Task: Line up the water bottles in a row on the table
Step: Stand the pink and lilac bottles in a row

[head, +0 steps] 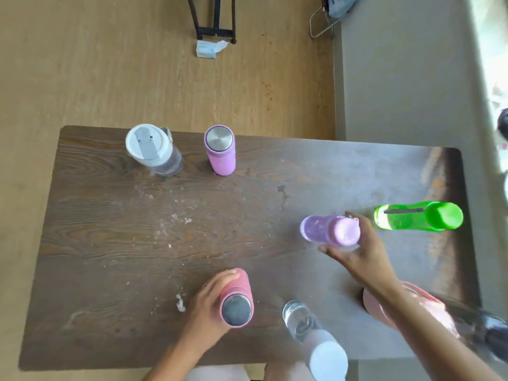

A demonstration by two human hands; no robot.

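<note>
Several bottles stand on a dark wooden table [137, 243]. My left hand [209, 306] wraps around a coral bottle with a steel lid [236, 298] near the front edge. My right hand [360, 251] grips a light purple bottle [327, 231] at its cap, right of centre. A green bottle [417, 220] stands just right of it. A pink bottle with a steel lid [220, 151] and a clear tumbler with a white lid [151, 149] stand at the back left. A clear bottle with a white cap [313, 334] is at the front, and a pink bottle [384, 303] lies partly hidden under my right forearm.
The table's right edge runs close to the green bottle, beside a grey floor strip [406, 92]. Beyond the table are a wooden floor, a black stand [215, 20] and a crumpled paper [210, 48]. White specks dot the tabletop's middle.
</note>
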